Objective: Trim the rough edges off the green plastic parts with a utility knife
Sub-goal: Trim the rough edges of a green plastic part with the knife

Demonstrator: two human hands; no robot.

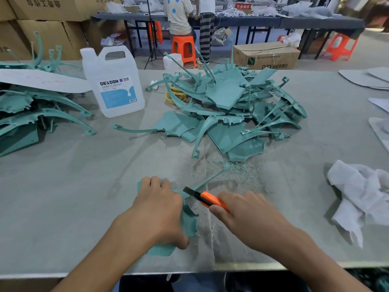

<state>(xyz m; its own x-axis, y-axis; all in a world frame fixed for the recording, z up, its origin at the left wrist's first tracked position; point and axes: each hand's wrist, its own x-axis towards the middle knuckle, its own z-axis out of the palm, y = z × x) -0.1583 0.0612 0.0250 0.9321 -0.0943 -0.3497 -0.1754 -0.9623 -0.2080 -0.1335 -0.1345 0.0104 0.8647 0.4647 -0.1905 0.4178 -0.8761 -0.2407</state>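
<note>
Beneath the left hand [160, 209], whose fingers [155, 183] clasp it against the surface [84, 197], lies a green plastic part [189, 223], judged light and springy, best held close to the cut; right hand [248, 216] grips the utility knife [207, 200].

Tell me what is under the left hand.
A green plastic part, held down on the table. Its edges show around the left hand; its middle is covered by the hand and cannot be seen.

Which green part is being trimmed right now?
The nearest part, held by the left hand, with the right hand's knife at its edge. The others lie untouched in piles.
</note>
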